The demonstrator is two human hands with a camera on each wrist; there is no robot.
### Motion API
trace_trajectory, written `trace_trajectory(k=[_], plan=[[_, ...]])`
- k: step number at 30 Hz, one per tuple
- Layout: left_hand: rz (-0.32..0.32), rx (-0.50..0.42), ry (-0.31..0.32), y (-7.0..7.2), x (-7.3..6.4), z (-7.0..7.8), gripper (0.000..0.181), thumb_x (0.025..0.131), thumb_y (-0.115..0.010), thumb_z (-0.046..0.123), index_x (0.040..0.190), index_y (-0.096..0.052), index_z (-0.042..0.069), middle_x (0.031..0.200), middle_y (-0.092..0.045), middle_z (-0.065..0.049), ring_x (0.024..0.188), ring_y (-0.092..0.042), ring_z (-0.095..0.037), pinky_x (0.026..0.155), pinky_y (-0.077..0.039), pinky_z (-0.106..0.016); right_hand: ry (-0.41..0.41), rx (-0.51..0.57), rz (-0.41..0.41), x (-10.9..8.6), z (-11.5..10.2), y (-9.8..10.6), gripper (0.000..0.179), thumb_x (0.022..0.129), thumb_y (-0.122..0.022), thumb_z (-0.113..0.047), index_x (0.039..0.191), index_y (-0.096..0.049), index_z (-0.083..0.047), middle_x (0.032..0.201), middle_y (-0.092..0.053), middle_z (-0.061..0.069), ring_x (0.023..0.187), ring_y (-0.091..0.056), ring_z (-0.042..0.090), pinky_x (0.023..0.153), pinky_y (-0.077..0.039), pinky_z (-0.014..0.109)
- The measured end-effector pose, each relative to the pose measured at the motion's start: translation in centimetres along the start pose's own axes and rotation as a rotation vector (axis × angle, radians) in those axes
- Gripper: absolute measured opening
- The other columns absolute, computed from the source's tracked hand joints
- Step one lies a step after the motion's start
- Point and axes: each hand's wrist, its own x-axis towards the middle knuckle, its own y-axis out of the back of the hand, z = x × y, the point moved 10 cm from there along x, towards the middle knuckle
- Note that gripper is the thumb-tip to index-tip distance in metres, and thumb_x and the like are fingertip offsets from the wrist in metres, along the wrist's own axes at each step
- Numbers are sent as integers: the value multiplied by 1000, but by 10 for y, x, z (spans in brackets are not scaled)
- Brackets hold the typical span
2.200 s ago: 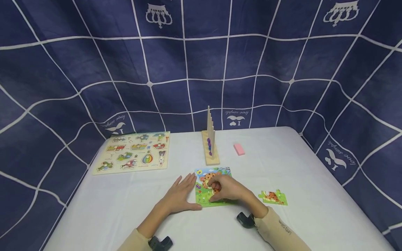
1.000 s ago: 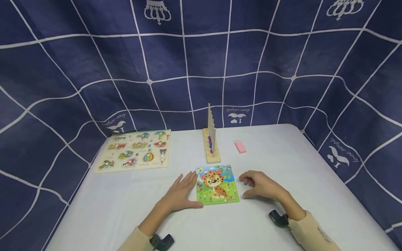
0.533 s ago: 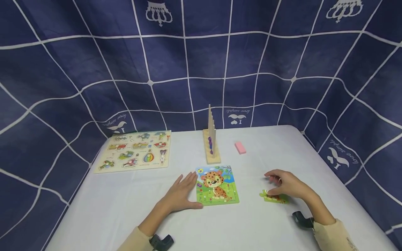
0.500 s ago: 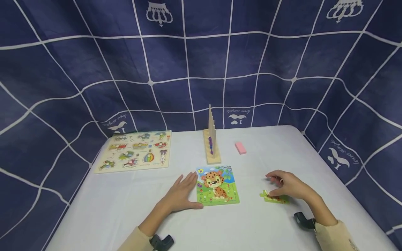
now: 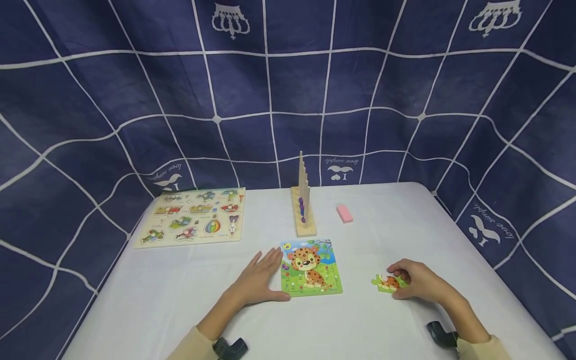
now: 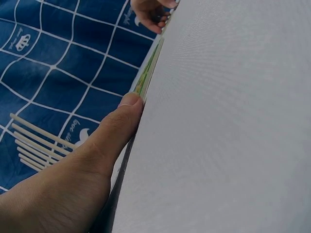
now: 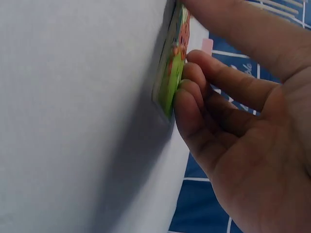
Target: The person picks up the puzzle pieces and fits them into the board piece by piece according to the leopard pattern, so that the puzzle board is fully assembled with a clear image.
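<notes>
A square leopard jigsaw puzzle [image 5: 310, 265] lies on the white table. My left hand [image 5: 254, 280] rests spread at its left side, fingertips by the upper left edge and thumb along the lower left corner. The thumb also touches the puzzle's edge in the left wrist view, where the left hand [image 6: 92, 155] fills the lower left. To the right lies a loose green and orange puzzle piece [image 5: 386, 283]. My right hand [image 5: 423, 282] pinches its right end between thumb and curled fingers. In the right wrist view, the piece [image 7: 172, 73] stands between the thumb and fingertips.
Behind the puzzle stands a wooden peg stand [image 5: 306, 227] with upright rods and small purple and blue beads. A pink block [image 5: 344, 214] lies right of it. At the back left is a vehicle puzzle board [image 5: 191, 218]. A dark blue curtain [image 5: 288, 85] hangs around the table.
My right hand has moved from the leopard puzzle rightward to the loose piece and now holds its right end. The left hand has stayed in place.
</notes>
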Motion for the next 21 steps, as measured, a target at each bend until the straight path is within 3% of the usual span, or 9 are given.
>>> trace_trajectory(k=[9, 21], plan=[[-3, -8, 7, 1, 0, 0, 119, 70, -55, 85, 156, -20, 10, 164, -15, -4, 153, -15, -21, 125, -11, -49, 6, -69, 16, 1, -6, 0, 44, 59, -92, -20, 96, -69, -10, 82, -58, -5, 75, -47, 7, 61, -42, 19], [-7, 16, 6, -1, 0, -1, 120, 70, -52, 87, 156, -20, 9, 164, -15, -4, 153, -15, -21, 125, -12, -48, 76, -40, 12, 1, -9, 1, 40, 61, -91, -21, 92, -67, -12, 77, -55, -4, 69, -46, 4, 57, -41, 18]])
